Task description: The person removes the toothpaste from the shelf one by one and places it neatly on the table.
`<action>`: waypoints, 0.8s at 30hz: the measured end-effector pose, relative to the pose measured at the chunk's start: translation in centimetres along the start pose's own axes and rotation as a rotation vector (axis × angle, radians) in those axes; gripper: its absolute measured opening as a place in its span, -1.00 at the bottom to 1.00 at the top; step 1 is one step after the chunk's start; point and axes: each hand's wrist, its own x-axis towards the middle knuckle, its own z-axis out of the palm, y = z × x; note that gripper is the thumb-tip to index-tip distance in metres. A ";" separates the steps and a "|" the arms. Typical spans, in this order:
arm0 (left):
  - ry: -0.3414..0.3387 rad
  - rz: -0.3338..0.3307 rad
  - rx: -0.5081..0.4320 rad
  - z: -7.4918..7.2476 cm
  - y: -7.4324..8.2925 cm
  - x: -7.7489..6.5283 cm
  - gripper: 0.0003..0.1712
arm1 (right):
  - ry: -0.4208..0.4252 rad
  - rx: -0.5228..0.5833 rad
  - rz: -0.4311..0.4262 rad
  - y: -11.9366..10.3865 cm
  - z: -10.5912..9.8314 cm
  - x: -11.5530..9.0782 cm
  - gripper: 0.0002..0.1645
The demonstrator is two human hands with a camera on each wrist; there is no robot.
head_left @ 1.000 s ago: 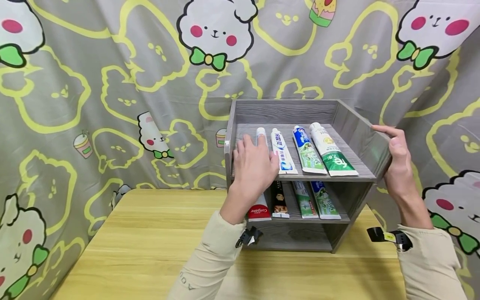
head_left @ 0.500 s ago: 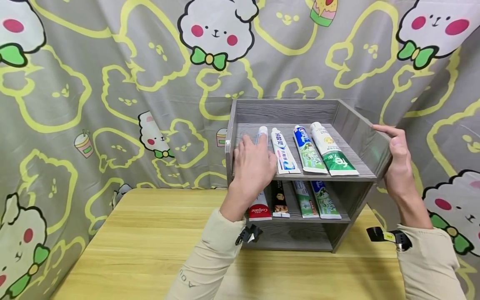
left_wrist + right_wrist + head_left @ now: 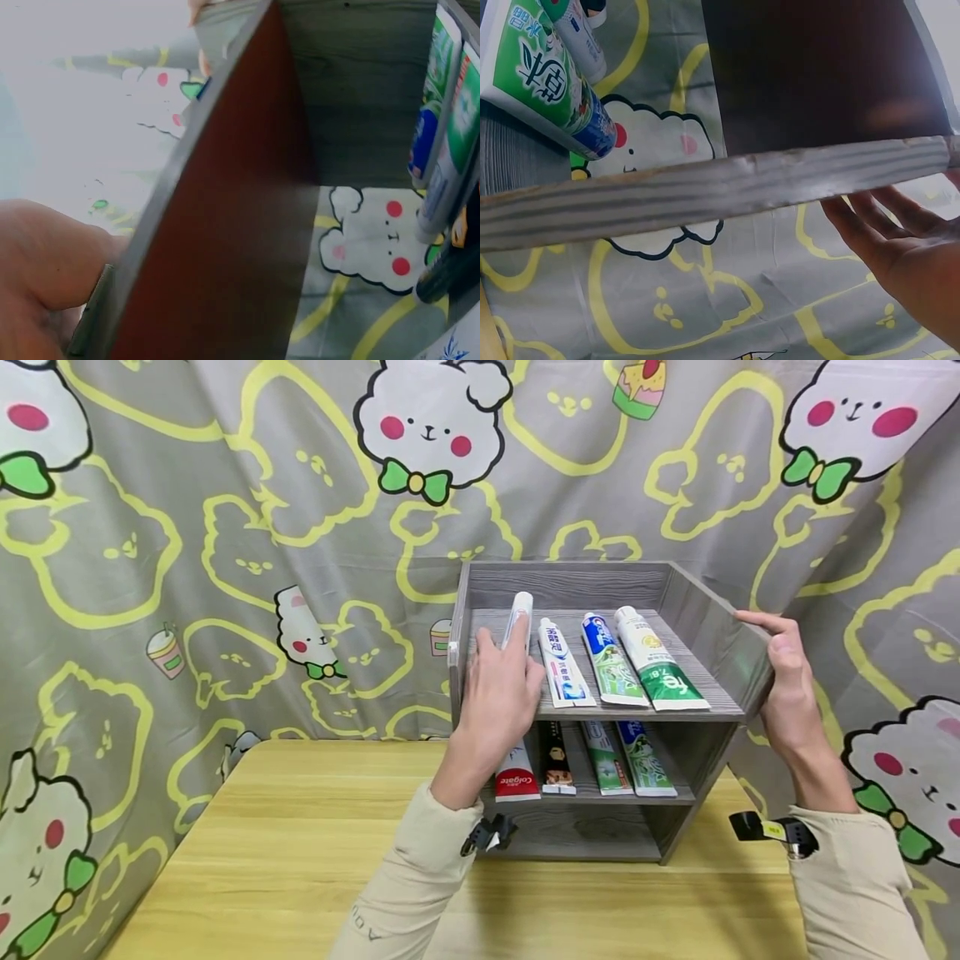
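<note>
A grey wood-grain shelf unit (image 3: 570,716) stands on the table, toothpaste tubes lying on its top and middle tiers. My left hand (image 3: 498,689) grips a toothpaste tube with a white cap (image 3: 522,602) at the left of the top tier. That tube's cap end is raised, and my fingers hide its lower part. Beside it lie a white-and-blue tube (image 3: 564,668), a blue-and-green tube (image 3: 611,660) and a white-and-green tube (image 3: 660,660). With fingers fairly straight, my right hand (image 3: 791,693) rests against the right side panel (image 3: 720,184), its index finger reaching the top edge.
The middle tier bears a red-and-white Colgate tube (image 3: 517,781), a black tube (image 3: 557,756) and two green tubes, one of them blue-topped (image 3: 645,760). The bottom tier (image 3: 577,831) is partly shadowed. A patterned curtain (image 3: 300,552) hangs behind the wooden table (image 3: 300,843).
My left hand has closed around the leftmost tube, and its cap end has risen. The white-and-blue tube shifted slightly earlier. My right hand stays at the side panel.
</note>
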 end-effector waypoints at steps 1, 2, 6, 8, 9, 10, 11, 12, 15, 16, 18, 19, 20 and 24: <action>0.004 0.011 -0.027 -0.1 0.0 -0.1 -0.31 | 0.000 0.004 0.005 0.0 -0.1 0.0 -0.46; 0.009 0.024 -0.053 -0.3 0.1 -0.3 -0.31 | -0.003 0.012 0.011 -0.1 0.0 0.0 -0.46; 0.033 0.064 -0.119 -1.0 0.3 -0.9 -0.33 | -0.058 0.066 0.023 -0.3 -0.3 0.1 -0.46; 0.041 0.092 -0.151 -1.5 0.5 -1.1 -0.33 | -0.086 0.097 0.031 -0.5 -0.4 0.1 -0.46; 0.045 0.105 -0.167 -1.7 0.5 -1.2 -0.32 | -0.092 0.102 0.038 -0.5 -0.5 0.1 -0.46; 0.052 0.118 -0.186 -1.9 0.6 -1.3 -0.32 | -0.099 0.100 0.045 -0.6 -0.6 0.1 -0.46; 0.060 0.130 -0.208 -2.0 0.6 -1.4 -0.32 | -0.098 0.091 0.056 -0.7 -0.6 0.1 -0.46; 0.069 0.144 -0.229 -2.2 0.7 -1.5 -0.32 | -0.102 0.078 0.063 -0.8 -0.7 0.1 -0.47; 0.103 0.173 -0.286 -2.7 0.6 -1.7 -0.31 | -0.100 0.055 0.093 -1.1 -0.9 0.1 -0.47; 0.112 0.178 -0.304 -2.9 0.5 -1.8 -0.32 | -0.100 0.059 0.099 -1.2 -1.0 0.1 -0.48; 0.122 0.186 -0.342 -3.1 0.3 -1.8 -0.33 | -0.103 0.083 0.107 -1.3 -1.0 0.1 -0.49; 0.124 0.190 -0.363 -3.1 0.2 -1.8 -0.34 | -0.106 0.098 0.109 -1.3 -1.0 0.1 -0.49; 0.126 0.194 -0.384 -3.2 0.1 -1.9 -0.34 | -0.108 0.113 0.112 -1.4 -1.0 0.1 -0.49; 0.141 0.212 -0.480 -3.4 -0.2 -2.2 -0.36 | -0.113 0.116 0.124 -1.4 -0.9 0.1 -0.50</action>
